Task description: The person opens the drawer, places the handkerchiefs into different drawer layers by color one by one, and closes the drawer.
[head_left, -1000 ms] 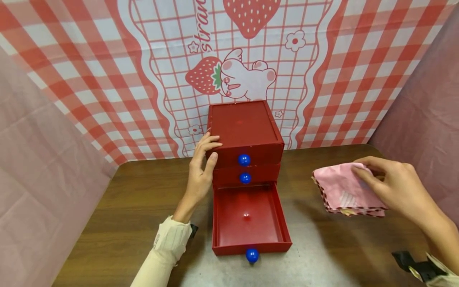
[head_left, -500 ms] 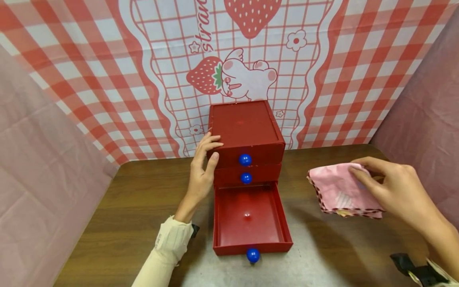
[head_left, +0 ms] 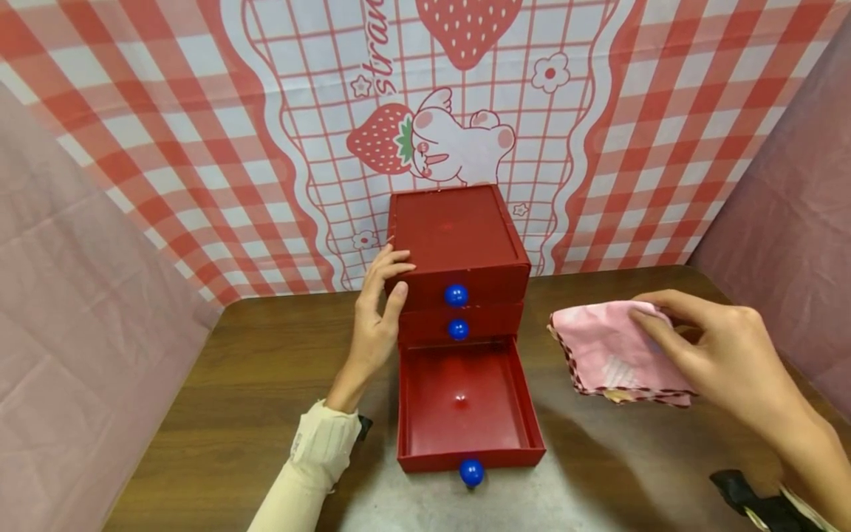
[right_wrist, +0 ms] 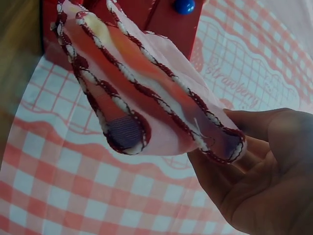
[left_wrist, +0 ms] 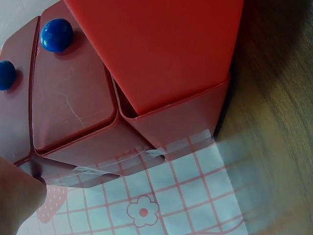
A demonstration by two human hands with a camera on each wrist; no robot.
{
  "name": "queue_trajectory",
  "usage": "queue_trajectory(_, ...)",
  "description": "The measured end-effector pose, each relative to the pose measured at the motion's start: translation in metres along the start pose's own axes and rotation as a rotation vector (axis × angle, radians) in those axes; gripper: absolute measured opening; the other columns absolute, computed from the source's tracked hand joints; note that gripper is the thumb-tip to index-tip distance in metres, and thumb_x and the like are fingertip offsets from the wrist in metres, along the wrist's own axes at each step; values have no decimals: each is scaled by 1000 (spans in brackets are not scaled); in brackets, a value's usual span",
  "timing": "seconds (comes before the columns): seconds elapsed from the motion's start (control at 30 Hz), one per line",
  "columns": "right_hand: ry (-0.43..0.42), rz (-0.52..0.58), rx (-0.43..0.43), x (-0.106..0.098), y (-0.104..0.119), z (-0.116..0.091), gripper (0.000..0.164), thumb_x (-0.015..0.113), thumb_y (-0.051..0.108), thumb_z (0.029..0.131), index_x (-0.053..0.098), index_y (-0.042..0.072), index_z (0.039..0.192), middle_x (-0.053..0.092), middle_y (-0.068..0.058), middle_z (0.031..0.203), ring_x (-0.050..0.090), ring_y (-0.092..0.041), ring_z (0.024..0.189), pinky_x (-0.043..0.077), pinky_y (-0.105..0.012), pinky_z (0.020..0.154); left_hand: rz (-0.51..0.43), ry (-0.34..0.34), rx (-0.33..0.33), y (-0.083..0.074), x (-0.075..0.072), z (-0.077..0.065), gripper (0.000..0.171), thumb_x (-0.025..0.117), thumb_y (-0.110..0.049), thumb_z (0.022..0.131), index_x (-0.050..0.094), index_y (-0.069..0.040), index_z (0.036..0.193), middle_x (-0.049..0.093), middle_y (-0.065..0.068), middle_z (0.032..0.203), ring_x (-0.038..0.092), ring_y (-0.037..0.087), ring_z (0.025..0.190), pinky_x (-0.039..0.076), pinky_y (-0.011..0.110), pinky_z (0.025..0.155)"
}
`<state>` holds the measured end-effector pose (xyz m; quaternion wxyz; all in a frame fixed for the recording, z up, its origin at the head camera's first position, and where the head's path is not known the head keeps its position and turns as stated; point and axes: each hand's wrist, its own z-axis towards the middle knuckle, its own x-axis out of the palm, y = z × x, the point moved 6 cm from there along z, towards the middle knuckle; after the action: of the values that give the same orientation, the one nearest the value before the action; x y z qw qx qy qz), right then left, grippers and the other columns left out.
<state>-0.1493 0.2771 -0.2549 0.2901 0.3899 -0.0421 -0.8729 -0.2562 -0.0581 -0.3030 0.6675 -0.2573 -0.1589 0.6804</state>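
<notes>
A red drawer unit (head_left: 452,229) with blue ball knobs stands at the back of the table. Its bottom drawer (head_left: 459,428) is pulled out, with nothing inside; the upper two are closed. My left hand (head_left: 375,325) rests on the unit's upper left front corner, fingertips on the top and thumb along the side. To the right of the drawer, my right hand (head_left: 718,355) pinches a folded pink handkerchief (head_left: 608,343) above the table. In the right wrist view, the handkerchief (right_wrist: 161,93) shows several folded layers with dark red and white stitched edges.
Behind the unit hangs a red and white checked cloth (head_left: 233,148) with strawberry prints. Pink cloth walls (head_left: 93,244) close in both sides. The wooden table (head_left: 219,414) runs around the unit.
My right hand has moved left with the handkerchief, closer to the pulled-out drawer. The left hand stays on the unit's corner.
</notes>
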Motion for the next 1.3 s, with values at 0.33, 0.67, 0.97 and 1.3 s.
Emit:
queue_trajectory(0.33, -11, 31, -40, 5, 22, 3, 27, 80, -4, 78, 75, 17, 95, 70, 7, 78, 58, 11, 63, 45, -7, 59, 0, 0, 10, 9, 2, -2, 24, 48, 1, 100, 59, 9, 120, 52, 28, 135, 27, 44, 144, 17, 46, 122)
queue_trajectory(0.67, -20, 109, -94, 20, 39, 7, 29, 79, -5, 77, 76, 15, 99, 71, 7, 80, 58, 6, 61, 46, -7, 59, 32, -10, 16, 33, 0, -8, 35, 48, -30, 105, 62, -4, 124, 54, 11, 140, 28, 33, 147, 17, 46, 122)
queue_trajectory(0.97, -26, 177, -120, 36, 53, 10, 33, 80, -8, 75, 76, 15, 99, 73, 5, 84, 61, 5, 64, 50, -9, 61, 32, -9, 25, 30, 1, -7, 35, 47, -30, 106, 62, -3, 123, 54, 14, 140, 28, 34, 147, 17, 46, 122)
queue_trajectory(1.3, 65, 260, -175, 69, 77, 22, 22, 76, -2, 83, 74, 13, 99, 72, 8, 86, 61, 0, 64, 50, -12, 60, 7, -8, 11, -4, 1, -1, 25, 48, 9, 96, 59, 12, 118, 52, 32, 133, 27, 48, 143, 17, 46, 122)
